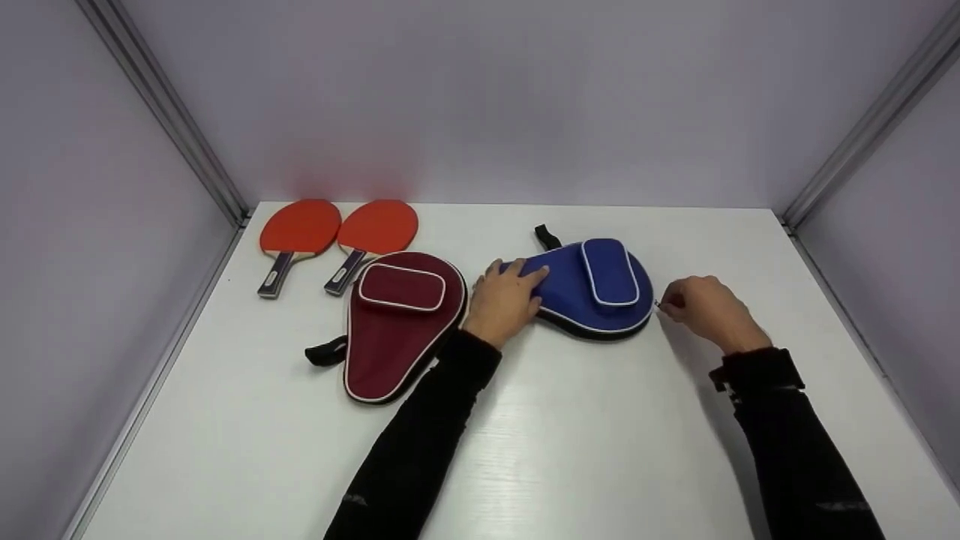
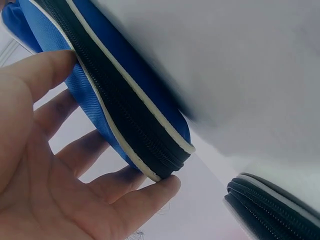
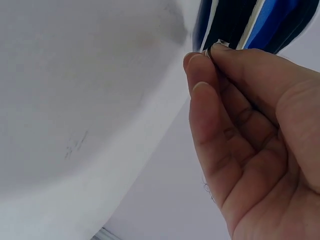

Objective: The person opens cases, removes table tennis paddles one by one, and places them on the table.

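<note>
Toward eleven o'clock, a maroon case (image 1: 397, 330) crowds our left hand (image 1: 504, 304), its fingers spread over the narrow end of the blue case (image 1: 574, 289) at one o'clock, presumably steadying it. At that case's three o'clock, our right hand (image 1: 705, 309) pinches the small zip pull (image 1: 658, 304), apparently for control. Beyond, toward eleven, lie two red paddles (image 1: 301, 226).

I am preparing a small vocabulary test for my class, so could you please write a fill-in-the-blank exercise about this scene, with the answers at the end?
1. The left hand rests on a case whose colour is ____.
2. The hand that pinches a zipper pull at this case's wide end is the person's ____ one.
3. The pocket on the dark red case is outlined in ____.
4. The uncovered paddles on the table number ____.

Missing words: blue; right; white; two.
</note>
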`<action>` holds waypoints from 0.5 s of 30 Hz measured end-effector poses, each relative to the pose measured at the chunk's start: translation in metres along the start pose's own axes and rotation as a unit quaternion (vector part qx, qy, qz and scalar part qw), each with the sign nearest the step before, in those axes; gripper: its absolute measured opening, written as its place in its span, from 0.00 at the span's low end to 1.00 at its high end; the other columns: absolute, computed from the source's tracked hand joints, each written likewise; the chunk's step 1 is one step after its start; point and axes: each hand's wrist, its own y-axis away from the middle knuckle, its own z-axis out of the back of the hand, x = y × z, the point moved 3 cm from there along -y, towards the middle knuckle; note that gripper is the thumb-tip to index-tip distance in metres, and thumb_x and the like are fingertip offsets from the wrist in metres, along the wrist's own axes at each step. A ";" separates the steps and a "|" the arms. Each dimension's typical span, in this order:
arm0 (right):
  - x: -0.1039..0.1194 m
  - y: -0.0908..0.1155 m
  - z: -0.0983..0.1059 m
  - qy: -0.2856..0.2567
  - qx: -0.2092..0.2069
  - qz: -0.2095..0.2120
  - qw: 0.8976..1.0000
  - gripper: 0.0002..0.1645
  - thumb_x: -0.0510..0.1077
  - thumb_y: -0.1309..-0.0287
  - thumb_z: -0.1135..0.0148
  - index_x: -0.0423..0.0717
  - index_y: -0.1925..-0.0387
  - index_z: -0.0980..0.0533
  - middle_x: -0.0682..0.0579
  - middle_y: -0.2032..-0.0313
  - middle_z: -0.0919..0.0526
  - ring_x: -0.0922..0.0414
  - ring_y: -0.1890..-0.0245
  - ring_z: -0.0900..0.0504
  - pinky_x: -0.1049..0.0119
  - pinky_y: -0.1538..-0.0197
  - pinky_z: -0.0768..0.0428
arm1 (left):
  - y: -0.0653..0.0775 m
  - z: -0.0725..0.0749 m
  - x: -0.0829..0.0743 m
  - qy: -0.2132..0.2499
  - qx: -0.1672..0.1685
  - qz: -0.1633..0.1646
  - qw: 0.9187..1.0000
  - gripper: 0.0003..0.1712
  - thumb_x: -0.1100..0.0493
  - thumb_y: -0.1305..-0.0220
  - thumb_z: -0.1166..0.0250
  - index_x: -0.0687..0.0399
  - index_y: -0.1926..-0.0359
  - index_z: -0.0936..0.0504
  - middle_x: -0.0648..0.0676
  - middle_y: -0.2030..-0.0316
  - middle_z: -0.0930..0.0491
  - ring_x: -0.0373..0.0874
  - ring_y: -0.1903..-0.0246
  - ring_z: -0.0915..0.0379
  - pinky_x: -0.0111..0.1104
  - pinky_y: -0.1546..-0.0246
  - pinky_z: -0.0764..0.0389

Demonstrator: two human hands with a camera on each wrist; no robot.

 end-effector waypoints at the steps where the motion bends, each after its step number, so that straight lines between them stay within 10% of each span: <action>1: 0.001 0.001 0.000 0.004 -0.001 0.003 1.000 0.07 0.37 0.23 0.25 0.36 0.56 0.07 0.41 0.61 0.04 0.47 0.61 0.08 0.49 0.56 0.11 | 0.000 0.000 0.000 0.002 0.001 0.001 1.000 0.36 0.41 0.17 0.28 0.25 0.14 0.22 0.60 0.15 0.23 0.76 0.16 0.28 0.71 0.22 0.17; 15: 0.025 0.025 -0.007 0.033 0.012 0.038 0.999 0.05 0.34 0.25 0.26 0.39 0.61 0.08 0.47 0.65 0.07 0.55 0.68 0.15 0.56 0.64 0.15 | 0.001 0.003 -0.002 0.012 0.007 0.005 1.000 0.36 0.41 0.17 0.27 0.25 0.14 0.22 0.60 0.15 0.23 0.77 0.16 0.29 0.73 0.22 0.19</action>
